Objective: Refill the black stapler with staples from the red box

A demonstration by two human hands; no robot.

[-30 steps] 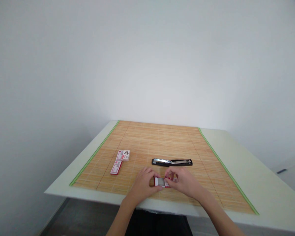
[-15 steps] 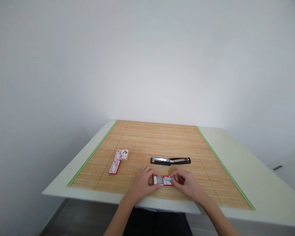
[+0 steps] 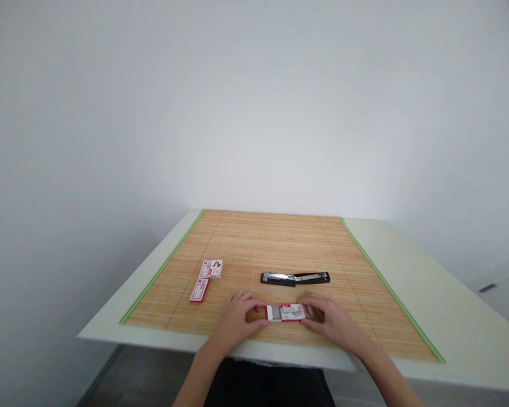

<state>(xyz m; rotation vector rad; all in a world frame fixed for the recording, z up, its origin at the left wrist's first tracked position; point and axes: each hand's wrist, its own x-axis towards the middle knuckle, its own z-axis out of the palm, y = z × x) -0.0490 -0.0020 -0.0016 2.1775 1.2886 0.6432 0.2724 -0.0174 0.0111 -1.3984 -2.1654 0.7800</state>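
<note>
A small red and white staple box (image 3: 285,312) lies on the bamboo mat (image 3: 280,249) near the table's front edge, its inner tray slid partly out to the left. My left hand (image 3: 237,322) pinches the box's left end. My right hand (image 3: 331,322) grips its right end with curled fingers. Just beyond the box a black and silver stapler (image 3: 295,277) lies folded open flat.
Two more red and white staple boxes (image 3: 211,268) (image 3: 199,290) rest on the mat's left side. The mat has green edging and covers most of a pale table (image 3: 449,294), which stands against a white wall.
Both hands have drawn apart to the box's two ends and lowered it nearly flat onto the mat; more of the box now shows between them.
</note>
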